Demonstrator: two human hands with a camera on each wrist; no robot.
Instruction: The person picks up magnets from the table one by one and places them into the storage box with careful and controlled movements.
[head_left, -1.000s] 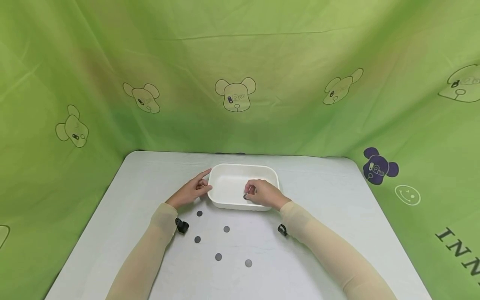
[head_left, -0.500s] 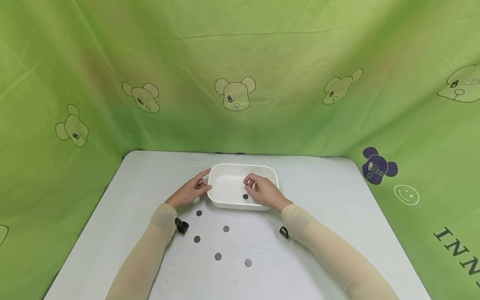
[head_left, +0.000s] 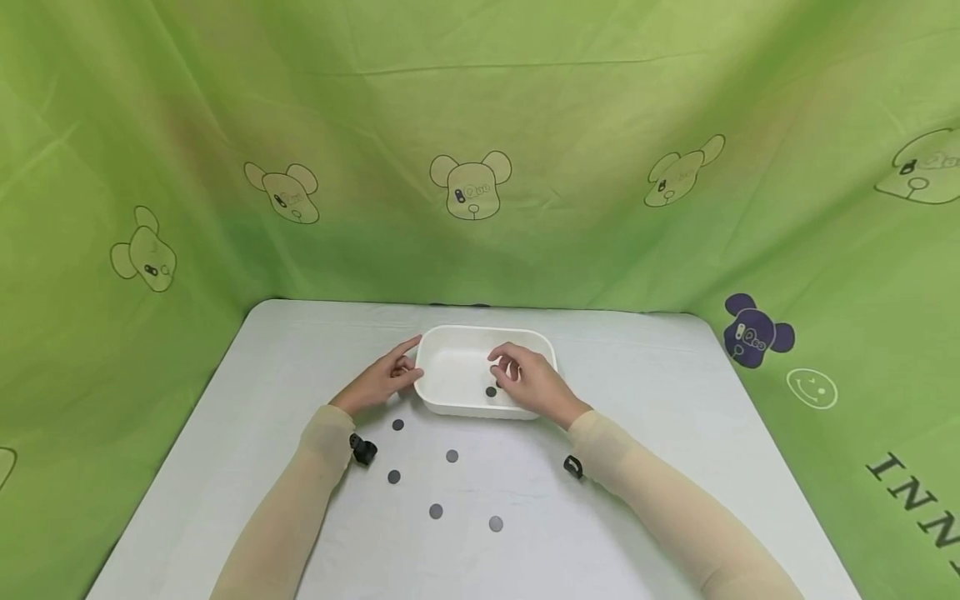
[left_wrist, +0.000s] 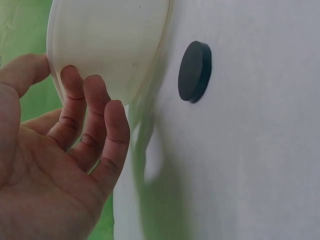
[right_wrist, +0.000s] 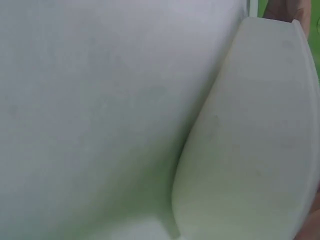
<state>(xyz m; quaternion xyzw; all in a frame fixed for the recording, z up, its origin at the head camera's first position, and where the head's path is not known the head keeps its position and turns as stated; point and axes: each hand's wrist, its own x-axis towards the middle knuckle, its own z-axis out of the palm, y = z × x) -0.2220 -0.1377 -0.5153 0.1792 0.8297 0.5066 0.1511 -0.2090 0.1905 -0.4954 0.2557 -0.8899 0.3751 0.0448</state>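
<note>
A white tray (head_left: 457, 410) with rounded corners stands on the table in the head view. At its left end rests my left hand (head_left: 378, 385); the left wrist view shows the thumb touching the rim and loosely bent fingers by the outer wall. My right hand (head_left: 536, 385) hovers over the tray's right part, thumb and forefinger apart with nothing seen between them. Below its thumb lies a dark round disc (head_left: 491, 392) inside the tray. A second dark spot, partly hidden by the thumb, shows beside it. The right wrist view has mostly the tray's outer wall (right_wrist: 245, 140).
Several grey discs lie on the white table (head_left: 637, 500) in front of the tray, among them one disc (head_left: 398, 425) near the left wrist and another disc (head_left: 496, 523) nearest the front. Green printed cloth (head_left: 555, 108) hangs behind and on both sides.
My right hand has let go of the dark disc inside the tray and drawn slightly up and right. The left hand keeps its place at the tray's end.
</note>
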